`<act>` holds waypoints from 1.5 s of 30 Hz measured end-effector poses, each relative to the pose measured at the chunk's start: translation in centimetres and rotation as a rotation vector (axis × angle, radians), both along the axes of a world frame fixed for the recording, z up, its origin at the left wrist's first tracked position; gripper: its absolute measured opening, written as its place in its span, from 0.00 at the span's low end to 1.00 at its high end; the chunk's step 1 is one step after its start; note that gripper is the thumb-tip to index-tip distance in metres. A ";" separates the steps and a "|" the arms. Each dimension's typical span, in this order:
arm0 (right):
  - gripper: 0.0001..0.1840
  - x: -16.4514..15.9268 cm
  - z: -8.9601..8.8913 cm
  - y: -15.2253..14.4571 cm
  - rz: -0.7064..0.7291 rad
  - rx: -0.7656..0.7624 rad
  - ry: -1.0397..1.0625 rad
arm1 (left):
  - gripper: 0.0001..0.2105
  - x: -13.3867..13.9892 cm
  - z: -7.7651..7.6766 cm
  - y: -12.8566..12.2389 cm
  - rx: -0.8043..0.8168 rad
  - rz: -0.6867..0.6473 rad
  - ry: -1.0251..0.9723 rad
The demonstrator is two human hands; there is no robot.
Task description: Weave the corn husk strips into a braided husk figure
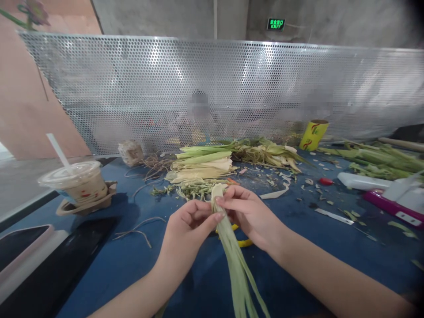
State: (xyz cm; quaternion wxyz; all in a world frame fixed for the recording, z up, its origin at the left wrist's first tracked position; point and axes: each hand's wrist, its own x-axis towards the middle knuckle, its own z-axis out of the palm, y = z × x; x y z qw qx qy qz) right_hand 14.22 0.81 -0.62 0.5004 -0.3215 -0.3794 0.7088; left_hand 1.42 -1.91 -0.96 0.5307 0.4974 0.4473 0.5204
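Observation:
Between my two hands hangs a bundle of pale green corn husk strips [232, 251], its folded top pinched and its loose ends trailing down toward me. My left hand [192, 225] grips it from the left, thumb laid across the front. From the right, my right hand [250, 212] pinches it near the top, thumb on the husk and fingers behind. Partly hidden under the hands is a yellow-handled tool [245, 243], perhaps scissors. Just beyond lie stacked husks [202, 165] and a small heap of green sprigs [195, 190].
A lidded drink cup [81, 183] with a straw stands left in a cardboard holder, near a phone [24, 247]. Twine [141, 229] lies loose. To the right are a craft knife [334, 216], a white and purple glue gun [394, 205] and a yellow roll [314, 134]. A perforated metal screen [132, 88] stands behind.

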 end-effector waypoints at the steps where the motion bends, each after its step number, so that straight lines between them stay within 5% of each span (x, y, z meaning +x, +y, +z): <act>1: 0.16 0.0 0.0 0.0 -0.006 0.018 -0.013 | 0.06 0.0 0.0 0.0 -0.004 -0.004 0.005; 10: 0.14 -0.1 0.0 -0.2 -0.130 0.149 -0.183 | 0.06 0.0 -0.1 -0.2 -0.016 -0.029 -0.009; 20: 0.09 0.5 0.4 0.4 -0.105 0.287 -0.316 | 0.08 -0.2 -0.2 0.3 -0.040 -0.042 0.049; 24: 0.09 0.6 0.2 0.7 -0.181 0.270 -0.249 | 0.07 -2.0 1.7 1.3 -0.033 -0.148 0.295; 27: 0.07 1.0 0.2 0.9 -0.217 0.293 -0.236 | 0.10 -4.6 3.1 2.8 0.146 -0.071 0.688; 31: 0.08 1.6 0.2 1.5 -0.215 0.244 -0.188 | 0.13 -6.7 2.2 4.6 0.227 -0.009 1.233; 33: 0.09 1.7 0.0 1.8 -0.179 0.198 -0.136 | 0.16 -6.6 1.0 5.1 0.266 -0.087 1.246; 37: 0.13 1.3 -0.2 2.2 -0.112 0.075 -0.050 | 0.13 -5.1 -0.5 5.3 0.317 -0.044 1.255; 45: 0.13 0.6 -0.2 1.5 0.048 -0.018 -0.023 | 0.09 -4.5 0.6 4.3 0.359 0.090 1.162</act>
